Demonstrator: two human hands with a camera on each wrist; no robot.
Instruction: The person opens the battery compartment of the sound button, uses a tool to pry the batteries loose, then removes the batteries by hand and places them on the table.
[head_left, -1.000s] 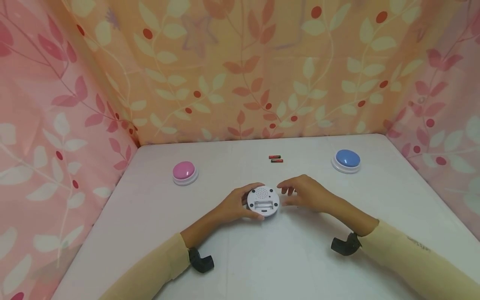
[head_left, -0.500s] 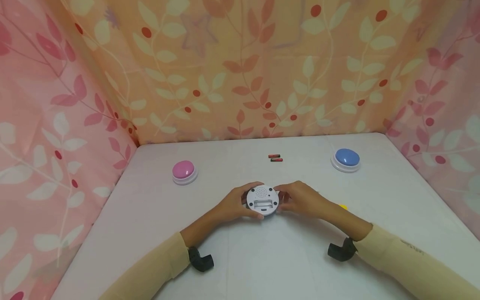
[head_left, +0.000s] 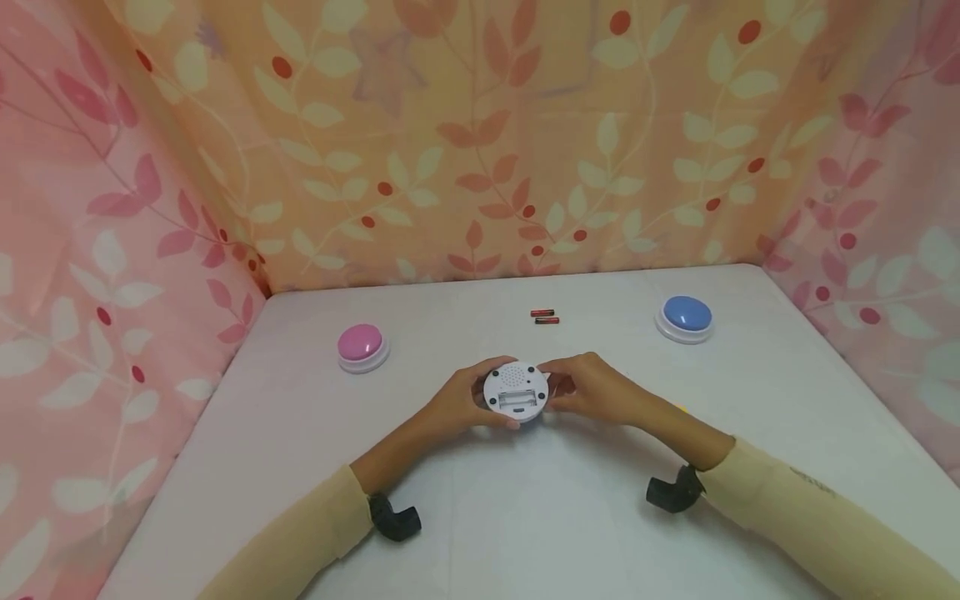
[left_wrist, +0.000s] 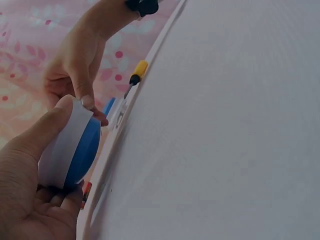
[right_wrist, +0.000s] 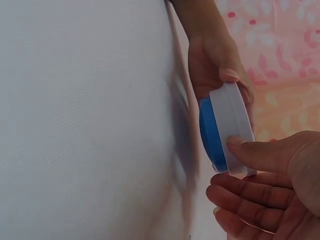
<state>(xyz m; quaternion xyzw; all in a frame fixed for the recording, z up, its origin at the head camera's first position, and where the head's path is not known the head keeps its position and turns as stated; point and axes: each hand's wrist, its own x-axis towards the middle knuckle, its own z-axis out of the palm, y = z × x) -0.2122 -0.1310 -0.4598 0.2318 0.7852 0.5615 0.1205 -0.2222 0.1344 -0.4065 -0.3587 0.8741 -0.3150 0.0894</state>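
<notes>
A round push button (head_left: pixel 516 403) is held upside down over the table's middle, its white base upward with the battery slot uncovered and bare. Its blue dome (left_wrist: pixel 85 152) faces down in the left wrist view. My left hand (head_left: pixel 450 404) grips the base from the left, thumb and fingers spread around the rim. From the right, my right hand (head_left: pixel 596 387) pinches the opposite edge; its thumb (right_wrist: pixel 260 152) lies on the white rim and its fingers curl underneath. A small white edge shows by the right fingertips; I cannot tell what it belongs to.
Two red-and-black batteries (head_left: pixel 547 320) lie behind the hands. A pink push button (head_left: pixel 360 343) stands at back left, another blue one (head_left: pixel 687 314) at back right. A yellow-handled screwdriver (left_wrist: pixel 139 72) lies beyond the right forearm. Patterned curtains (head_left: pixel 480 142) close off the back and sides.
My right hand has moved left from just beside the upturned push button to pinch its edge. Yellow now shows past the right forearm. My left hand keeps its grip.
</notes>
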